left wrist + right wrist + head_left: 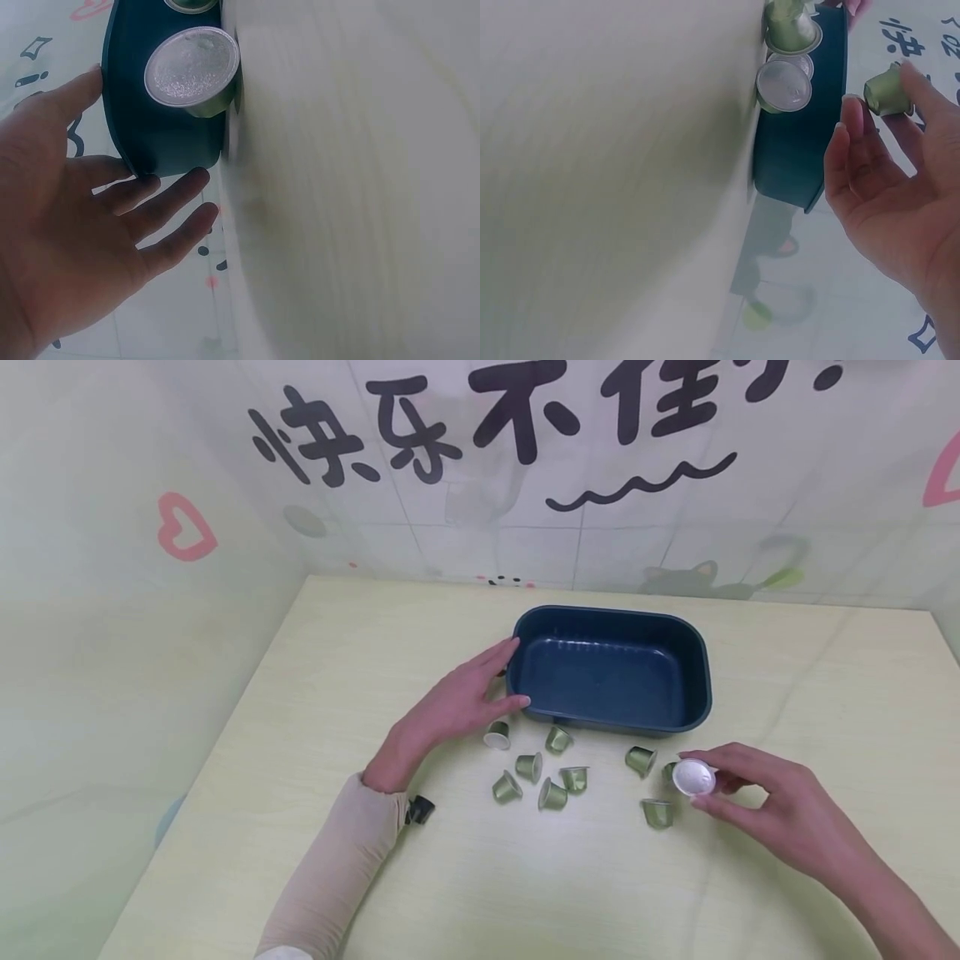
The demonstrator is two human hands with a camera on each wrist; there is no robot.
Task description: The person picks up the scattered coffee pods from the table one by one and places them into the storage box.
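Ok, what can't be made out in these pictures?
Head: one capsule, mostly hidden behind the held one.
Head: black item, partly covered by the sleeve; too little shows to identify.
Left wrist: upper capsule and tub, cut off by the top edge.
Right wrist: rear capsule, overlapped by the lower one.

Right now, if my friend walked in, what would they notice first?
Probably the big dark blue tub, toward the back of the table with the left hand at its left end. Next come the silver-faced capsule pinched in the right hand and the green capsules scattered in front of the tub. Big black writing runs across the wall behind.
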